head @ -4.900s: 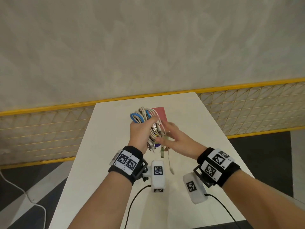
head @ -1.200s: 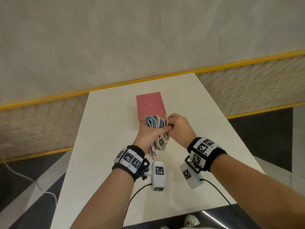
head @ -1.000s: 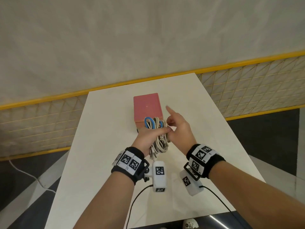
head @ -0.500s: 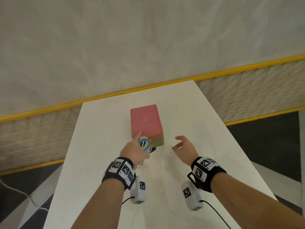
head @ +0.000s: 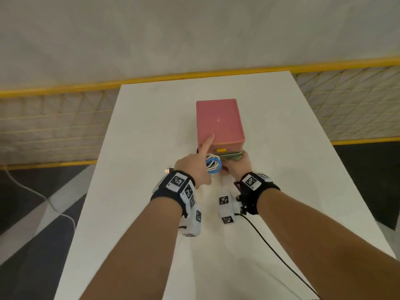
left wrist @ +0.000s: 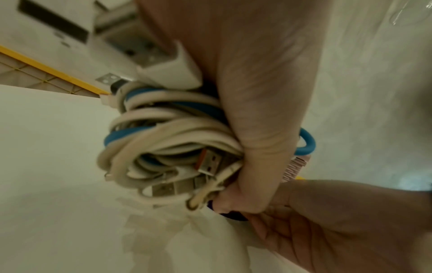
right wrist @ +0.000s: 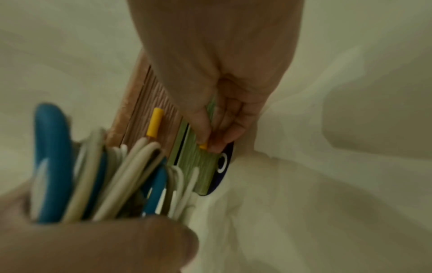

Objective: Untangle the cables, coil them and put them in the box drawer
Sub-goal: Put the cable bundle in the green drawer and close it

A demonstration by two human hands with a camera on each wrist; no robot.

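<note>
The white counter [head: 151, 126] carries a pink box [head: 218, 121] just beyond both hands. Its lid is shut, and what lies inside cannot be seen. The pink top drawer [head: 229, 148], with a yellow knob [head: 221, 150], sits flush in the box front. Below it, the green drawer [right wrist: 201, 166] stands a little out from the front, showing only a narrow dark gap, so its contents are hidden.

The left hand [head: 194, 167] is clamped round a coiled bundle of cables [left wrist: 168, 147], white loops with a blue one among them and several metal plugs poking out. Its forefinger is stretched out and rests on the near left edge of the box lid. The bundle hangs just in front of the drawers, to the left of the right hand.

The right hand [head: 234, 167] pinches the small yellow handle [right wrist: 202, 146] of the green drawer between thumb and fingertips [right wrist: 217, 146].
</note>
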